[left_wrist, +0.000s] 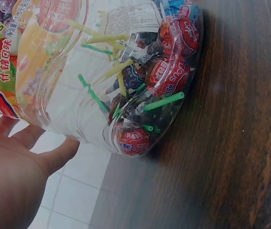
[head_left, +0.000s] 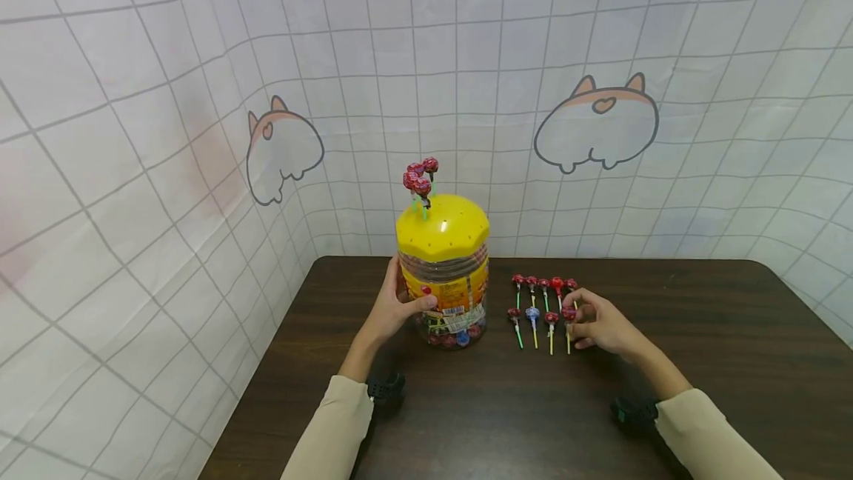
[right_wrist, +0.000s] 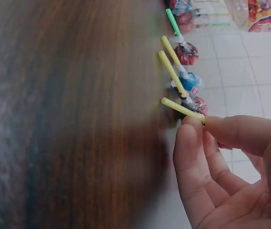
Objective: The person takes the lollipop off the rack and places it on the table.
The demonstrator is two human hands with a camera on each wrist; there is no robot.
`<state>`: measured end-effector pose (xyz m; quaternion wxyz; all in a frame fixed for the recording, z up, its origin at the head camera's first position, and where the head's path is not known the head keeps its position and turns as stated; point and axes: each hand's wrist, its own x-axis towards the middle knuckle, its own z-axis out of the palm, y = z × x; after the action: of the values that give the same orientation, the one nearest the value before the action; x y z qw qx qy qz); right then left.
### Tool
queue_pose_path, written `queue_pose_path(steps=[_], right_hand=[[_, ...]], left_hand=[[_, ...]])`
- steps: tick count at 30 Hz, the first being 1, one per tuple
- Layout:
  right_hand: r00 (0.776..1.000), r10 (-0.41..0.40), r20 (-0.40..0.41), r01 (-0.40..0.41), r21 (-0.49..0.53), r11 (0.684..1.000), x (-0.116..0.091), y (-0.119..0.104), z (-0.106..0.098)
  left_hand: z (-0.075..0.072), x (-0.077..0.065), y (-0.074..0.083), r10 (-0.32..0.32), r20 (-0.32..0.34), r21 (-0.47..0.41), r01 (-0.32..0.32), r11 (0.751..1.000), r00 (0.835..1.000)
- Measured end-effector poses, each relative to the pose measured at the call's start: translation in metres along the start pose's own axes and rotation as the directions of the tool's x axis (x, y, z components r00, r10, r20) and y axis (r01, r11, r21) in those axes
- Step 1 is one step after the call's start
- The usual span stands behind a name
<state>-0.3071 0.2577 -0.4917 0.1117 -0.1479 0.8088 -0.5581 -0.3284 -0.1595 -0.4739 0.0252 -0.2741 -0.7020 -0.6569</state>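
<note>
A clear plastic candy jar with a yellow lid stands on the table, wrapped lollipops visible in its bottom. My left hand holds the jar's left side, thumb across the front label, other fingers behind. Several red-wrapped lollipops stick up from the lid's left part, on green sticks. To the right of the jar, lollipops lie in two rows. At the right end of the front row, my right hand pinches a lollipop by its yellow stick between thumb and finger.
The front row also includes a blue-wrapped lollipop; the back row has red ones, such as this lollipop. Small holes dot the lid. A white grid-patterned cloth hangs behind the dark wooden table and along the left side.
</note>
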Motion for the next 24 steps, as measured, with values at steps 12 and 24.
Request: queue_pose_path(steps=[12,24], right_hand=[[0.999,-0.030,-0.032,0.023,-0.202,0.979,0.0025,0.0024,-0.0030],[0.998,-0.044,-0.046,0.028,-0.305,0.952,0.0029,0.0023,-0.0023]], left_hand=[[-0.0006,-0.0005,0.0012,-0.010,-0.011,0.012,0.010,1.000,1.000],[-0.0001,-0.0013,0.0024,-0.006,-0.007,-0.001,0.006,1.000,1.000]])
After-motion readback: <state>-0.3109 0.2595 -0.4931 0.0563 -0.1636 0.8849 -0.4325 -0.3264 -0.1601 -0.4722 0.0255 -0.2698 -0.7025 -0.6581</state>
